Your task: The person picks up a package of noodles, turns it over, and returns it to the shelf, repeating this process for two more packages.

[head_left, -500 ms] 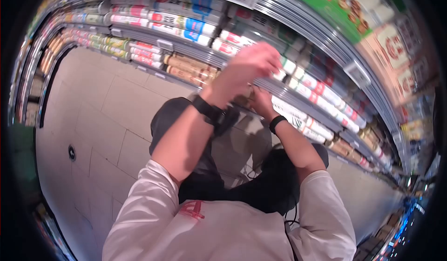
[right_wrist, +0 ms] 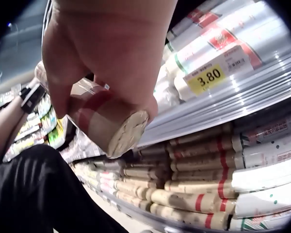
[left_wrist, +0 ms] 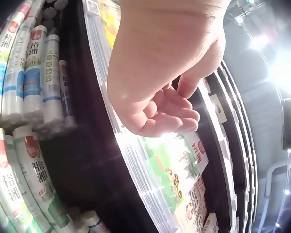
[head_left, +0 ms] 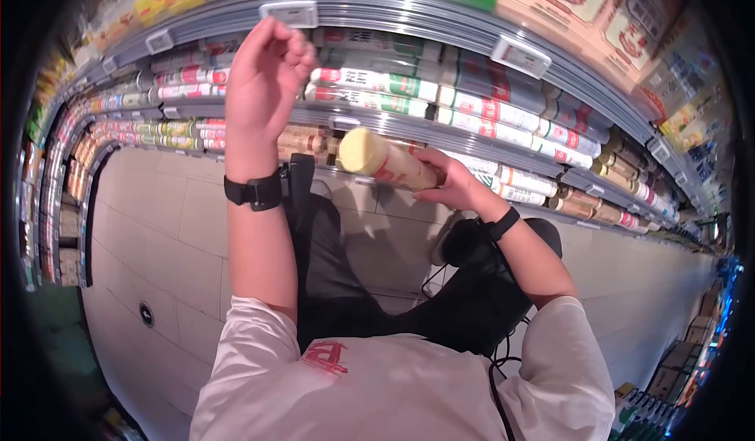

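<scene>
Has drawn the left hand [head_left: 266, 83] up and well away from the right hand [head_left: 456, 189] within the last half second; now holds it in front of the grey metal upper shelf edge [head_left: 393, 5], fingers loosely curled, grasping nothing. Grips in the right hand a tan paper-wrapped cylinder [head_left: 399, 167] with a red band and a pale yellow end, now in plain sight in front of the lower shelving, seemingly apart from the similar tan rolls with red bands [right_wrist: 182, 200]. Probably means a one-handed hold, with removal already done. Can read "3.80" on a yellow-and-white price tag [right_wrist: 209, 80] and "裕湘" on white printed tubes [left_wrist: 34, 73]. Cannot make out the cylinder's red print.
</scene>
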### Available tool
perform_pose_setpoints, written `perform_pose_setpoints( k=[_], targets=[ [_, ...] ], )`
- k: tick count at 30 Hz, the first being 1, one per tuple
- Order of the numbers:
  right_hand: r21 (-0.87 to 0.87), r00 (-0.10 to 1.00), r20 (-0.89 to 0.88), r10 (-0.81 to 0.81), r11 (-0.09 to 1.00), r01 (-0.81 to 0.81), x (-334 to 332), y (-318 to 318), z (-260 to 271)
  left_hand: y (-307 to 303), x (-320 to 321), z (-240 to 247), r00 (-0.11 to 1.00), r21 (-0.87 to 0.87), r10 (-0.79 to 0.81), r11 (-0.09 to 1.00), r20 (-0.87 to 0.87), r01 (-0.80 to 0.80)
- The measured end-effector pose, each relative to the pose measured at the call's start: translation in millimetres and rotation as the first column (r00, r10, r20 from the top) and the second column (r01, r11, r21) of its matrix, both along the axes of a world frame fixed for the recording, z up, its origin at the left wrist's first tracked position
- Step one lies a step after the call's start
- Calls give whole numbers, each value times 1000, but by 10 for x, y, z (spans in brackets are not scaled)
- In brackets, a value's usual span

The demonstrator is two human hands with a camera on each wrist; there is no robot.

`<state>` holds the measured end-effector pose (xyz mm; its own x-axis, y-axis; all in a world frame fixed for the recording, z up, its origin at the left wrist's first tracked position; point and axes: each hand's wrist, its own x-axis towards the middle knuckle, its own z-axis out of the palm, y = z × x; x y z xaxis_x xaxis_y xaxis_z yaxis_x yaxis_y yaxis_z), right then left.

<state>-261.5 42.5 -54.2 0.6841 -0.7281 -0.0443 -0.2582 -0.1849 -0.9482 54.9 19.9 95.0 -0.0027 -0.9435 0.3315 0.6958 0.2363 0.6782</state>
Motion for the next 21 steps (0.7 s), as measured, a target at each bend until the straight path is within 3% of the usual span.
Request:
perform_pose_setpoints(
  k=[1,3,5,9,14,19,21],
  targets=[
    [156,997,63,-34,988,23,-38,43,67,-44,5,-56,997,-20,-68,998,-33,67],
    [294,957,288,-31,954,-57,-45,108,298,-98,-162,-211,1000,67,-20,998,-21,21],
    [439,899,430,-81,889,-130,-35,198,528,-110,-433,-428,991,199,-126,971,-45,132],
    [288,901,430,50,939,-190,-60,156,580,43,-1032,-821,964,444,-226,884,142,142],
    [323,901,428,-69,943,-81,-131,157,600,245,-1213,-1171,877,611,-439,754,196,241],
    [385,894,411,-180,923,9,-109,41,487,102,-1162,-1174,851,522,-501,774,157,359],
    [301,910,340,-236,944,132,-109,-1,374,56,-1197,-1257,850,506,-490,792,193,342]
  ],
)
